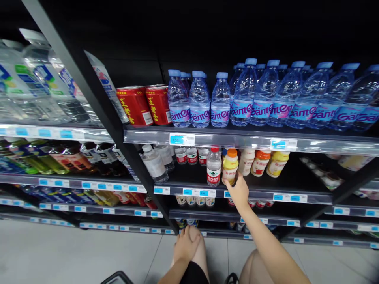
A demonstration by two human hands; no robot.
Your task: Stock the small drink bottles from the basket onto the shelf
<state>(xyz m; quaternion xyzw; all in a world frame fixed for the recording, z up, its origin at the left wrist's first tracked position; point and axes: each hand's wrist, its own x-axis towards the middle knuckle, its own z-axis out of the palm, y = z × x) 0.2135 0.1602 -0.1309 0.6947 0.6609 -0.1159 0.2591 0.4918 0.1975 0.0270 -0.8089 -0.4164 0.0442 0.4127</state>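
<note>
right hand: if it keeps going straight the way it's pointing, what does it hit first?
The right hand points up and into the second shelf, fingers already at the base of the yellow bottle with the orange cap. That bottle comes first. Behind it probably more bottles; depth is unclear.

A small yellow drink bottle (230, 166) with an orange cap stands upright at the front edge of the second shelf (308, 197), which I see just beside a red-capped water bottle (213, 166).

Two red cans (145, 104), three yellow orange-capped bottles (230, 165) and two hands (238, 192) show.
</note>
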